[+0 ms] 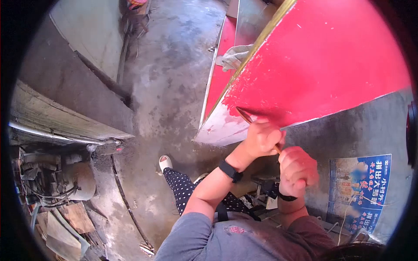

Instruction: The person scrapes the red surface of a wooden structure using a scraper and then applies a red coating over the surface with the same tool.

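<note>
A slim brown scraper-like tool point(245, 115) has its flattened tip against a large red-faced panel point(322, 56). Near the tip, my left hand point(262, 138), with a dark watch on the wrist, is wrapped round the shaft. Behind it, my right hand point(298, 167) is closed on the rear end, which disappears inside the fist. Around the tip the red surface is rough and flaky. Towards the lower corner of the panel a pale patch point(221, 128) shows through, with faint red traces. A yellowish strip point(250, 53) runs along the panel's left edge.
A pale cloth point(235, 57) hangs behind the panel edge, by another red-sided panel point(222, 65). Machinery point(80, 180) and stacked boards point(65, 235) are at lower left. A blue poster point(375, 191) is on the right. Concrete floor point(170, 74) runs between.
</note>
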### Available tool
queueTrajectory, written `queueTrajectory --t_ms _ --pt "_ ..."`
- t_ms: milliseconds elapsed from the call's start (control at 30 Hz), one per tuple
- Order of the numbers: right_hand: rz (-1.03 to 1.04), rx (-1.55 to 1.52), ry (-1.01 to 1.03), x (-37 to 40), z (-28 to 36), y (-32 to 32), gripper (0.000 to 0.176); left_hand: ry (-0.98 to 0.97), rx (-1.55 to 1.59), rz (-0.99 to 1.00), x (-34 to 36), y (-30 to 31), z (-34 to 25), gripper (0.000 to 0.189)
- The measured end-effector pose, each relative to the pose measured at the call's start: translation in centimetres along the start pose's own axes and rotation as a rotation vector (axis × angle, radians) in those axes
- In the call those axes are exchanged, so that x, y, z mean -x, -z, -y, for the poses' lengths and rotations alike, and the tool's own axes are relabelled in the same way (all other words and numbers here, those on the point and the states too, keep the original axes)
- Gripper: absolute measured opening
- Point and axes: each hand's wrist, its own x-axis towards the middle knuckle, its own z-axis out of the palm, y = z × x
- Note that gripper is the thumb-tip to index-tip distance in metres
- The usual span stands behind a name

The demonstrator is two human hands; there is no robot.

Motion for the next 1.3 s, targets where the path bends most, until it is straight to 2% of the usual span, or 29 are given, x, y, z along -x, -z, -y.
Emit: queueTrajectory --t_ms 133,200,267,333,433,533,600,667,700,767,867,1000,1033,1067,1133,1167,1200,1267,1300 --pt "-0.007 -0.009 0.062 0.1 0.1 -0.2 0.036 0.034 -0.062 0.009 0.0 0.4 -0.6 0.033" --pt "0.100 -0.049 0.169 -0.1 0.7 -0.3 0.034 0.020 -0.079 0.011 -0.5 0.7 -1.2 0.034" --pt "0.133 -0.057 0.153 0.2 0.7 0.0 0.032 0.027 -0.081 -0.002 -0.3 0.7 -1.2 0.032" --pt "0.049 0.087 0.020 0.6 0.0 0.0 0.025 0.022 -0.084 -0.019 0.1 0.6 -0.5 0.030" --pt "0.083 -0.092 0.044 0.9 -5.9 0.0 0.018 0.216 -0.167 -0.035 3.5 0.8 1.7 0.033" --pt "0.165 -0.156 0.030 0.7 -7.0 -0.7 0.015 0.303 -0.159 -0.049 5.5 0.8 2.6 0.032" --pt "0.223 -0.040 0.110 0.5 -4.6 -1.2 0.015 0.311 -0.189 -0.006 5.5 1.1 2.0 0.028" --pt "0.296 -0.084 0.106 -0.2 -1.7 -1.2 0.014 0.123 -0.071 -0.076 2.6 1.4 0.3 0.030" --pt "0.295 -0.084 0.098 -0.1 -1.8 -0.9 0.014 0.089 -0.067 -0.073 1.9 1.5 0.2 0.029" --pt "0.233 -0.087 -0.053 0.3 -2.3 -0.2 0.013 0.119 -0.077 -0.035 3.3 1.1 1.4 0.029" --pt "0.206 -0.131 -0.064 1.2 -5.7 0.3 0.014 0.184 -0.108 0.011 4.9 1.2 2.6 0.030" --pt "0.352 -0.018 -0.128 0.2 -3.4 -0.4 0.016 0.235 -0.103 0.029 4.9 1.6 1.9 0.031" --pt "0.432 0.042 -0.185 -0.2 -2.2 -0.2 0.023 0.206 -0.112 0.028 4.7 1.5 1.7 0.031" --pt "0.430 0.045 -0.187 -0.8 -0.7 -0.1 0.023 0.177 -0.121 0.026 4.5 1.5 1.5 0.031" --pt "0.544 0.357 -0.306 -1.8 1.7 0.2 0.026 0.133 -0.058 0.014 4.0 1.2 1.5 0.033" --pt "0.519 0.338 -0.410 -1.3 2.3 0.7 0.027 0.111 -0.060 0.078 4.0 1.1 1.4 0.033" --pt "0.519 0.341 -0.410 -0.8 2.7 0.9 0.027 0.089 -0.062 0.143 4.1 0.9 1.3 0.033" --pt "0.491 0.294 -0.567 0.3 2.6 1.2 0.024 0.062 -0.093 0.125 4.4 0.5 1.1 0.033" --pt "0.489 0.285 -0.495 1.0 2.1 1.1 0.024 0.046 -0.100 0.147 4.3 0.8 1.1 0.033"
